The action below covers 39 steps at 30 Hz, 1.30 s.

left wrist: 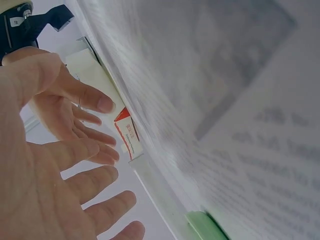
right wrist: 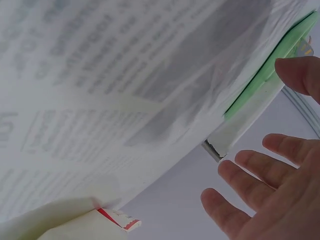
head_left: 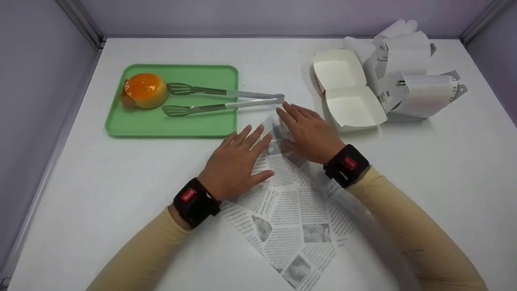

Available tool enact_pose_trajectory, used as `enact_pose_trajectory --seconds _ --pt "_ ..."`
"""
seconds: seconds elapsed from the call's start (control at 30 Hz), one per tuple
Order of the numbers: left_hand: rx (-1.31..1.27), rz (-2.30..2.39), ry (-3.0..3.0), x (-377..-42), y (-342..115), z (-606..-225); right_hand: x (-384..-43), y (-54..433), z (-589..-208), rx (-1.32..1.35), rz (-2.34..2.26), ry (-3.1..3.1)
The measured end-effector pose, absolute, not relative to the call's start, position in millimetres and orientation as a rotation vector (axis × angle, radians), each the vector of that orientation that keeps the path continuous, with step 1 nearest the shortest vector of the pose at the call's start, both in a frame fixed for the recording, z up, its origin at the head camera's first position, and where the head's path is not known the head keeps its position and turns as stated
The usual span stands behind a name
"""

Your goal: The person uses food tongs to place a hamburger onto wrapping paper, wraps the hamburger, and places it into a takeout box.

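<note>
A sheet of newsprint-patterned paper (head_left: 282, 202) lies cornerwise on the white table, its lower corner toward me. Over its upper left edge is my left hand (head_left: 236, 167), palm down with fingers spread. My right hand (head_left: 311, 133) is above the upper right edge, its fingers straight and near the tongs' handle ends. Neither hand holds anything. In the left wrist view the left hand (left wrist: 65, 180) and right hand (left wrist: 70, 102) show bare palms beside the paper (left wrist: 200, 90). The right wrist view shows the right hand (right wrist: 270, 185) with loosely extended fingers; whether either hand touches the paper I cannot tell.
At the back left, a green tray (head_left: 202, 125) bears a glossy sesame bun (head_left: 145, 89). Metal tongs (head_left: 226, 107) lie across its right rim. An opened white carton (head_left: 349, 91) stands at the right, beside a grey dispenser (head_left: 389, 87) with white rolls.
</note>
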<state>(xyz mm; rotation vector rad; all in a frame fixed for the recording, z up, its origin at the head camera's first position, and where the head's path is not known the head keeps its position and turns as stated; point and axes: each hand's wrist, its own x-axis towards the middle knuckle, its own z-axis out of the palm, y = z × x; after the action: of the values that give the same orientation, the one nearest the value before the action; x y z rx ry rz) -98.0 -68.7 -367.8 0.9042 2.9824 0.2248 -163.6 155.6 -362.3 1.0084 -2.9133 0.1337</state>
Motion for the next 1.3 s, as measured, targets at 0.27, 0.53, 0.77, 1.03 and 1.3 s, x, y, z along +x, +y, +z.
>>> enact_pose_trajectory --seconds 0.27,0.53,0.77,1.03,1.3 --pt "0.862 0.229 2.953 -99.0 -70.5 -368.2 -174.8 144.3 -360.3 1.014 0.169 -2.892" --pt "0.831 0.207 2.950 -95.5 -71.8 -367.5 -183.6 129.5 -359.7 1.039 0.174 -2.884" --pt "0.815 0.180 2.953 -94.5 -73.3 -365.8 -197.6 118.7 -356.7 1.037 0.178 -2.921" --pt "0.767 0.181 2.903 -96.4 -71.5 -361.6 -212.0 120.1 -355.7 0.984 0.229 -3.012" --pt "0.781 0.195 2.923 -95.6 -72.4 -365.2 -222.1 113.8 -362.1 0.988 0.216 -3.023"
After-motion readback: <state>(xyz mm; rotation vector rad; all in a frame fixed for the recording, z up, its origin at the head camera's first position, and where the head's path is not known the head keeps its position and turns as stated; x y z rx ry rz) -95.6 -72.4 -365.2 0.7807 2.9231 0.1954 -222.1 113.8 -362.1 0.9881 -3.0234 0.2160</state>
